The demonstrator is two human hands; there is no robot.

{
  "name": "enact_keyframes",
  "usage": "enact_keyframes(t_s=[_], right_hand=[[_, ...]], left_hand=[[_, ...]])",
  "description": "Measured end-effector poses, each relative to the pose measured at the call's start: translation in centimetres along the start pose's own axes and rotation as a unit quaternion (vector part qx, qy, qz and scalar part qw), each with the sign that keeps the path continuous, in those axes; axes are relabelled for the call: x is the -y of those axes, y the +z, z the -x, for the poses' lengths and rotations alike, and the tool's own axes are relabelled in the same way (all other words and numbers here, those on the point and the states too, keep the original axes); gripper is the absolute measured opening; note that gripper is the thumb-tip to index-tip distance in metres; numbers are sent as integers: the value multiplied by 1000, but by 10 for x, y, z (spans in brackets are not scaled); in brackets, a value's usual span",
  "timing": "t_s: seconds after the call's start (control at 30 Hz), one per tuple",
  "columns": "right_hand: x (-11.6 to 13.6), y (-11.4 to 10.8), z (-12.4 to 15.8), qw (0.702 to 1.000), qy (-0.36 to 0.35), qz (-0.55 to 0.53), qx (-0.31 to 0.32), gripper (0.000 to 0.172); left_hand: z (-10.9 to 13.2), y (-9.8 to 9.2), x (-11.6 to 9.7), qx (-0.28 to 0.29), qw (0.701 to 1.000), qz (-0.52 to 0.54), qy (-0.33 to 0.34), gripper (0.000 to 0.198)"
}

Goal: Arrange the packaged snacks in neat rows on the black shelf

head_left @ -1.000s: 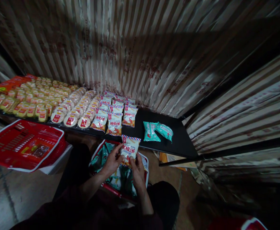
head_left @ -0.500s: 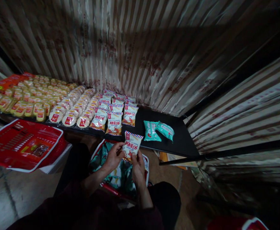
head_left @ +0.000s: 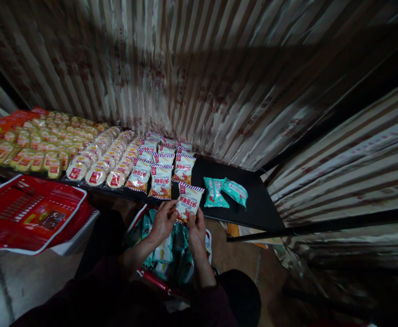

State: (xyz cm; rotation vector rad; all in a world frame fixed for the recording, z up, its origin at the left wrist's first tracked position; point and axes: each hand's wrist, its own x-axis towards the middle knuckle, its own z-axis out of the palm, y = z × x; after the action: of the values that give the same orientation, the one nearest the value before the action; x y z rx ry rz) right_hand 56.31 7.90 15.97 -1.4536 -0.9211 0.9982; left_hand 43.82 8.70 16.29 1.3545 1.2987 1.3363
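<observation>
Our left hand (head_left: 162,222) and right hand (head_left: 197,232) pinch a packet (head_left: 189,198) by the shelf's (head_left: 253,214) edge.
Nearly closed, they grip its lower sides near the basket (head_left: 157,282), likely so its front shows.

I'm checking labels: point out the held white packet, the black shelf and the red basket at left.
Held white packet (head_left: 189,200), head view: its printed front.
Black shelf (head_left: 260,204), head view: top surface, right end.
Red basket (head_left: 15,231), head view: its red inside surface.

Fingers (head_left: 165,211) hide part of the packet (head_left: 189,199); the view's left edge cuts off one red basket (head_left: 22,205).
</observation>
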Motion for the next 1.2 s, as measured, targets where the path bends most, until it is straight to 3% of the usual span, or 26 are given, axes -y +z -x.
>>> enact_keyframes(t_s=[0.2, 0.57, 0.83, 1.2], right_hand=[[-4, 4, -19, 1000, -25, 5, 13, 59], [-9, 13, -52, 998, -60, 21, -3, 55], [-1, 19, -71, 998, -44, 36, -17, 57], [4, 26, -97, 994, -72, 78, -13, 54]], left_hand=[[-12, 7, -6, -16, 1000, -18, 8, 34], [-30, 11, -18, -17, 985, -164, 58, 41], [-39, 18, -12, -4, 974, -207, 92, 49], [-47, 23, -8, 15, 973, -219, 74, 49]])
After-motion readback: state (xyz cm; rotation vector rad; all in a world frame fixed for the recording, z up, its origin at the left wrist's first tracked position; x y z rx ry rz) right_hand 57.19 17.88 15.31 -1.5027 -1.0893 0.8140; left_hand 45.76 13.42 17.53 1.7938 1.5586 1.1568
